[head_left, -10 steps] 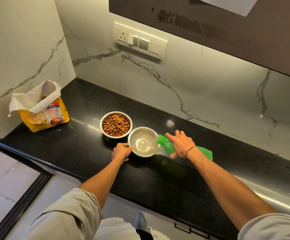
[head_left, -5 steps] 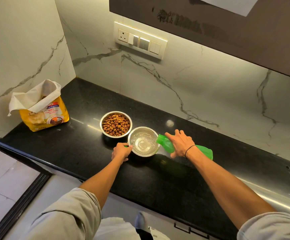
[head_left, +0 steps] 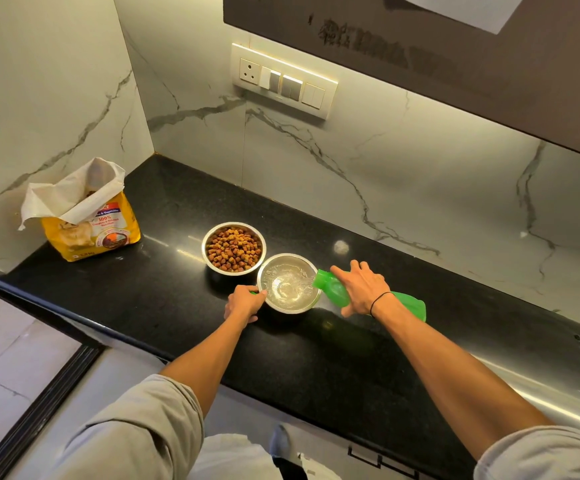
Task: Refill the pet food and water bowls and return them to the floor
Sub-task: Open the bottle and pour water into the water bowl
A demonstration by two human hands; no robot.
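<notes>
Food bowl (head_left: 234,247) full, my right hand (head_left: 359,288) grips bottle (head_left: 337,292) pouring into water bowl (head_left: 287,283), left hand (head_left: 244,303) pinching green cap; floor return remains.

On the black worktop (head_left: 143,299), the right hand (head_left: 359,289) grips a green bottle (head_left: 337,292) tipped over the steel water bowl (head_left: 288,284). The left hand (head_left: 245,303) holds a small green thing at the bowl's rim. A kibble-filled bowl (head_left: 233,247) touches it; an open food bag (head_left: 84,216) stands well apart.
</notes>
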